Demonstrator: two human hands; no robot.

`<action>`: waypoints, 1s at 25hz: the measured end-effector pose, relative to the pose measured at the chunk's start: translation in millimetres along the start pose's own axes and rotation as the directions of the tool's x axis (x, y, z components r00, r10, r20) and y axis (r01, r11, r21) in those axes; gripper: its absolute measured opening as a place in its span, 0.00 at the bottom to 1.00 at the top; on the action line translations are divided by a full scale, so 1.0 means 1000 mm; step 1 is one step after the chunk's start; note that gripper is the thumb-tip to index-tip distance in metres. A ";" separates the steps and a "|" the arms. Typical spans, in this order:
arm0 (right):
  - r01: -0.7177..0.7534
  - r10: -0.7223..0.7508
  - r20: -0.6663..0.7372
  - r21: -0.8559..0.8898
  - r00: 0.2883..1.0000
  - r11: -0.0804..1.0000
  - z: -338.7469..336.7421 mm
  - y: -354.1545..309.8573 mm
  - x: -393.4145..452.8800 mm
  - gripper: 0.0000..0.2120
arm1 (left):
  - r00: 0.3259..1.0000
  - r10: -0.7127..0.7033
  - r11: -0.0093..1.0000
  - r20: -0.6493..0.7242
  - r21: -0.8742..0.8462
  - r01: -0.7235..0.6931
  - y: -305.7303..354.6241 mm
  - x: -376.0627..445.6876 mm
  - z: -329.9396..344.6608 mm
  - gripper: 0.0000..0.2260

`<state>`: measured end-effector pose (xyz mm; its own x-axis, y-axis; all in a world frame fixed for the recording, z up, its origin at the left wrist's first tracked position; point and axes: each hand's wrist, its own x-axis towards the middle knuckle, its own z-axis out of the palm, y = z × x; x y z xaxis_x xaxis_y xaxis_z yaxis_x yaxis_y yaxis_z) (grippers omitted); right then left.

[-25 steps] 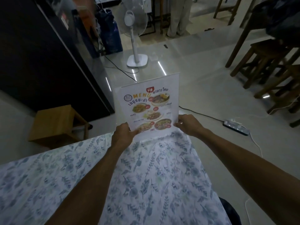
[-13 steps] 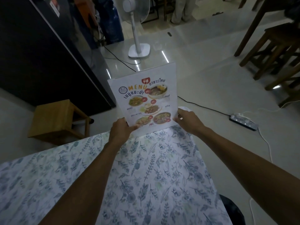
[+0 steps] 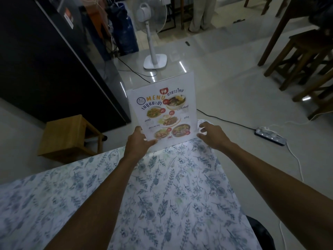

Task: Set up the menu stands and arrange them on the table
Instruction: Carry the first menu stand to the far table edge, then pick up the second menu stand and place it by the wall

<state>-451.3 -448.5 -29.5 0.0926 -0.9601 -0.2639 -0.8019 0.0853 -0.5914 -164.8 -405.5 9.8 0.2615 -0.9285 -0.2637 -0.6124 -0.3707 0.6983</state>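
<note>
At the table's far corner, the left hand [image 3: 137, 143] pinches the upright menu stand [image 3: 163, 112] while the right hand [image 3: 211, 134] hovers open beside it, so placement seems nearly finished and release should follow.

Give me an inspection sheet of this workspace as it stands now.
Surface: table under a floral cloth, bare.
Job's things: menu stand upright at the far corner.
Clutter: nothing seen on the table.
Hands: left hand grips the stand's lower left corner; right hand open beside its right edge.
Cables: power strip and cords on the floor.
Surroundings: fan, wooden stool, dark cabinet.
</note>
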 end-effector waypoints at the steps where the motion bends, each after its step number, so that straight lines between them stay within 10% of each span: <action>1: -0.008 0.008 -0.009 -0.007 1.000 1.000 -0.002 -0.002 -0.006 0.21 | 1.000 0.001 1.000 -0.004 0.002 -0.001 0.000 -0.004 -0.003 0.34; 15: -0.038 0.033 -0.130 -0.037 0.991 0.999 -0.005 -0.081 -0.173 0.19 | 0.994 0.110 0.994 -0.014 -0.018 -0.111 -0.027 -0.153 -0.094 0.37; 25: 0.133 -0.132 -0.091 0.010 0.987 0.991 0.121 -0.242 -0.380 0.18 | 0.979 0.198 0.978 -0.058 0.074 -0.193 -0.168 -0.364 -0.219 0.36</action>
<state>-220.8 -71.9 122.4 0.1435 -0.9832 -0.1132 -0.7767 -0.0410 -0.6285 6.1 -0.5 134.8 0.1779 -0.9807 -0.0812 -0.7052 -0.1846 0.6846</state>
